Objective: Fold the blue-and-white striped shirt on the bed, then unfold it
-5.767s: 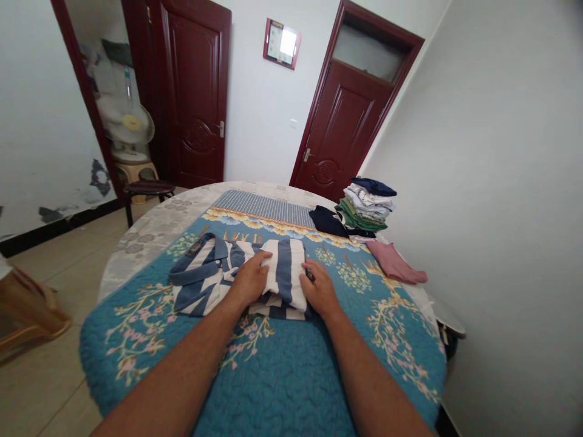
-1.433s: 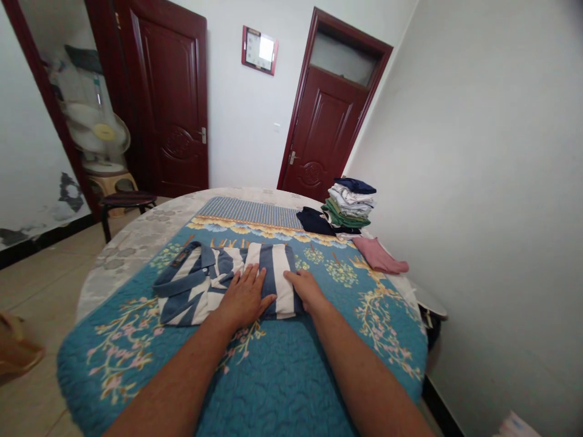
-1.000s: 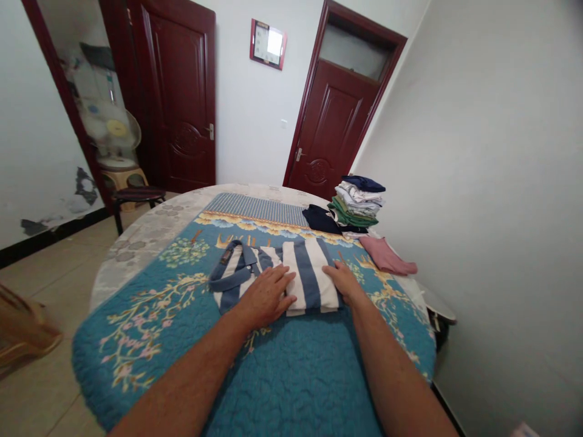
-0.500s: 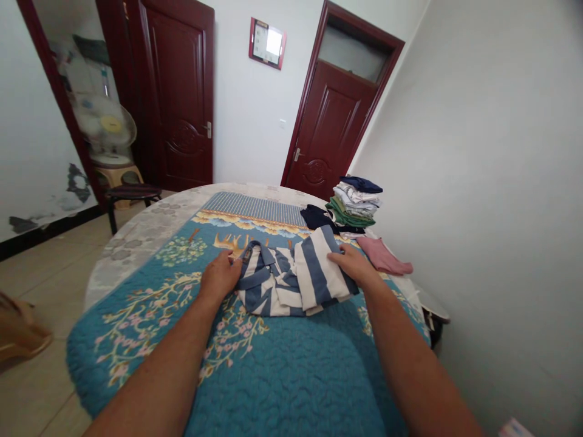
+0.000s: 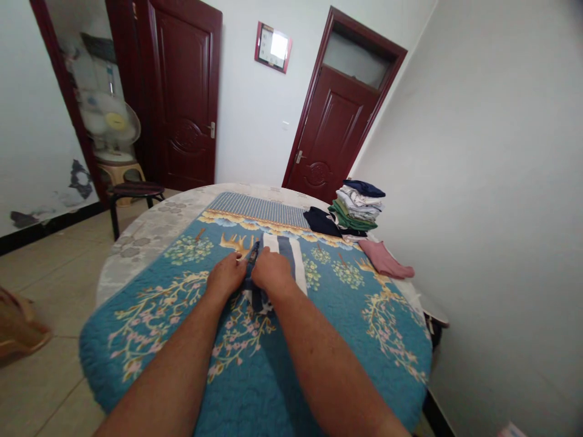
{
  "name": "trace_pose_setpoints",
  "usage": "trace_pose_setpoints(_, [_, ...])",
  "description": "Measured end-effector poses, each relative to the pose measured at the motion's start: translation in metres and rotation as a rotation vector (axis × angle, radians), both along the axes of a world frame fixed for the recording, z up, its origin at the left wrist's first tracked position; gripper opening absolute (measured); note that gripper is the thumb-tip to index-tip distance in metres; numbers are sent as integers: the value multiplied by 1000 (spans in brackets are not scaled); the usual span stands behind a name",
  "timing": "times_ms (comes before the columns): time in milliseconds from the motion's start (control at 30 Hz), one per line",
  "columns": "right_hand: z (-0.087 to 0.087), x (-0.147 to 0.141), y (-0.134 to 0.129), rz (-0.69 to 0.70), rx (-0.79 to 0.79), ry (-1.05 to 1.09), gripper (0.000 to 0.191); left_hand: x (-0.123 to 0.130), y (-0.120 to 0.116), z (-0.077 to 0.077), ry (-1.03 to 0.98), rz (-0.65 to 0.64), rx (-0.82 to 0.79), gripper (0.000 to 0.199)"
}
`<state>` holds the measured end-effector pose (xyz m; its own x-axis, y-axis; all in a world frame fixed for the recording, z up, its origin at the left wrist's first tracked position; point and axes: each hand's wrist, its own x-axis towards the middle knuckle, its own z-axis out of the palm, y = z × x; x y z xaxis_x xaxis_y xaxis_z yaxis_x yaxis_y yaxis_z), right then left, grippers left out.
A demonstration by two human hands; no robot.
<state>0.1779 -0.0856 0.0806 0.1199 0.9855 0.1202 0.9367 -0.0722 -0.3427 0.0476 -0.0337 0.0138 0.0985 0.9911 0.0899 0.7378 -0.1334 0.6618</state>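
A blue-and-white striped shirt, folded into a narrow bundle, lies on the teal quilted cover in the middle of the table. At the bundle's left end, my left hand pinches its dark blue collar. My right hand is close beside it, fingers closed on the shirt near the collar and covering much of the front. Only the striped part behind and to the right of my right hand, plus a crumpled bit below, shows.
Folded clothes are stacked at the back right, beside a dark garment and a pink garment. A stool and a fan stand beyond the table at the left.
My right hand has moved left, bringing the shirt's right side over toward the collar, so the bundle is now narrower. My left hand has stayed near the collar.
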Motion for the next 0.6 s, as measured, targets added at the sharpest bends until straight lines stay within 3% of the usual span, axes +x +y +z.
trace_pose_setpoints(100, [-8,-21,-15,17,-38,-114,36,-1,2,0,-12,-17,12,42])
trace_pose_setpoints(167, [-9,-16,-28,97,15,-106,33,-2,2,1,-35,-60,17,40])
trace_pose_setpoints(267, [-6,13,-43,188,136,-23,31,1,1,3,-35,-114,44,41])
trace_pose_setpoints(433, [-8,78,-42,170,311,51,39,19,-23,14,87,-128,219,51])
trace_pose_setpoints(500, [-19,94,-34,189,347,46,44,29,-40,22,164,-154,287,56])
trace_pose_setpoints(600, [-48,102,-24,214,374,34,47,41,-61,30,328,-105,248,61])
